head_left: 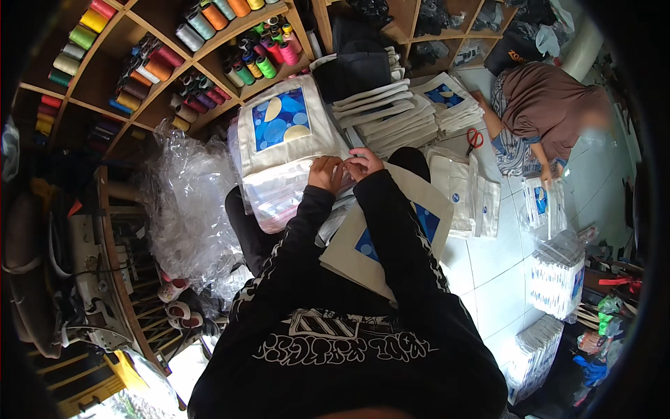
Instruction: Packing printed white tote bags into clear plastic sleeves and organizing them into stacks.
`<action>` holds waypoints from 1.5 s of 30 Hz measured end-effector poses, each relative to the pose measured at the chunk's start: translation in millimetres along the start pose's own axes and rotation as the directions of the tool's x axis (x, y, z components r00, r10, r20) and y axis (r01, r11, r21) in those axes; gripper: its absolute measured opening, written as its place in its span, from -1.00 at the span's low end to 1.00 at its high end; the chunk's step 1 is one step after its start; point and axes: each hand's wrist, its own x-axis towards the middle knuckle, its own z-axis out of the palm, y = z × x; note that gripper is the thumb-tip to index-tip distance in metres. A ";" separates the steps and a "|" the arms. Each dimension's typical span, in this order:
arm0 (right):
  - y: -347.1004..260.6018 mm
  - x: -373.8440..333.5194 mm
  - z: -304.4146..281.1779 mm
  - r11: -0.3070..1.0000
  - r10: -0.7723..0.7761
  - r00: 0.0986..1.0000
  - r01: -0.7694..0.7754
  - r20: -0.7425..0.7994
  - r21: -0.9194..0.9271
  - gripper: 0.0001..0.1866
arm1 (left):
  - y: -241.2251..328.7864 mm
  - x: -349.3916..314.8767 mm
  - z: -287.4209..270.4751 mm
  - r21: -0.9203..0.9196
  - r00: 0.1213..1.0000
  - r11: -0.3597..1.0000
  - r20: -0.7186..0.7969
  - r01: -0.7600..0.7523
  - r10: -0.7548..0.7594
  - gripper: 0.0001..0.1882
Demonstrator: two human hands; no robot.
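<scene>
The left hand (pixel 325 173) and right hand (pixel 364 164) meet beside the piled tote's (pixel 288 120) near-right corner, fingertips together — gripping what, I can't tell. A second tote (pixel 363 246) crosses the lap. Bundles (pixel 555 285) near the floor's (pixel 497 279) right edge look packed — the folded stack (pixel 399 115) seems unfinished.

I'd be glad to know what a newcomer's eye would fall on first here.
Probably the blue-panelled cream cloth atop the central pile, left hand and right hand close together by its lower right corner. Next, perhaps the colourful thread spools at upper left and clear plastic below them.

Left hand (pixel 325 173) — beside right hand (pixel 364 163)
</scene>
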 end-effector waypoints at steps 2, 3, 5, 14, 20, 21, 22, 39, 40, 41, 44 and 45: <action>-1.4 -0.9 0.2 1.000 -0.008 1.000 0.008 0.000 -0.012 -0.63 | -0.4 0.8 0.2 0.005 1.000 1.000 0.004 -0.006 0.006 -0.91; -2.1 -1.5 0.3 1.000 -0.017 1.000 0.017 0.000 -0.023 -0.63 | -0.3 1.4 0.5 0.009 1.000 1.000 0.007 -0.012 0.012 -0.90; -1.5 -1.5 -0.5 0.999 -0.032 0.999 0.032 0.003 -0.038 -0.63 | 0.6 2.1 2.2 0.016 1.000 1.000 0.003 -0.012 0.012 -0.89; 4.1 0.2 -5.0 0.999 -0.028 0.999 0.027 0.035 0.025 -0.63 | -3.4 1.3 22.7 0.196 0.991 0.976 -0.082 -0.090 0.108 -0.83; 4.6 1.9 -4.7 0.998 0.029 0.999 -0.031 0.033 0.058 -0.59 | -6.4 -3.7 27.5 0.238 0.980 0.962 -0.114 -0.130 0.161 -0.81; 4.0 2.0 -3.8 0.997 0.039 0.999 -0.041 0.031 0.066 -0.59 | -6.9 -4.6 27.4 0.238 0.978 0.962 -0.122 -0.136 0.168 -0.81; 3.4 2.1 -2.6 0.997 0.039 0.999 -0.041 0.032 0.067 -0.59 | -7.9 -5.4 26.7 0.239 0.978 0.961 -0.121 -0.135 0.168 -0.81; 6.6 8.1 3.7 0.983 0.075 0.996 -0.082 0.047 0.167 -0.67 | -7.2 -6.5 13.9 -0.003 0.987 0.990 -0.080 -0.138 0.137 -0.72; 8.3 8.8 2.9 0.983 0.075 0.996 -0.082 0.046 0.166 -0.67 | -6.5 -6.6 13.6 -0.005 0.987 0.990 -0.080 -0.138 0.137 -0.72; 9.0 9.3 3.2 0.983 0.068 0.997 -0.072 0.031 0.169 -0.65 | -6.0 -7.3 12.6 -0.012 0.991 0.993 -0.073 -0.118 0.116 -0.73; 9.3 11.3 2.3 0.982 0.072 0.997 -0.072 0.010 0.176 -0.62 | -3.5 -7.5 10.6 -0.035 0.995 0.996 -0.066 -0.078 0.076 -0.74; 8.7 11.5 2.1 0.980 0.082 0.997 -0.081 0.003 0.180 -0.60 | -2.2 -7.1 9.6 -0.052 0.996 0.997 -0.066 -0.060 0.057 -0.74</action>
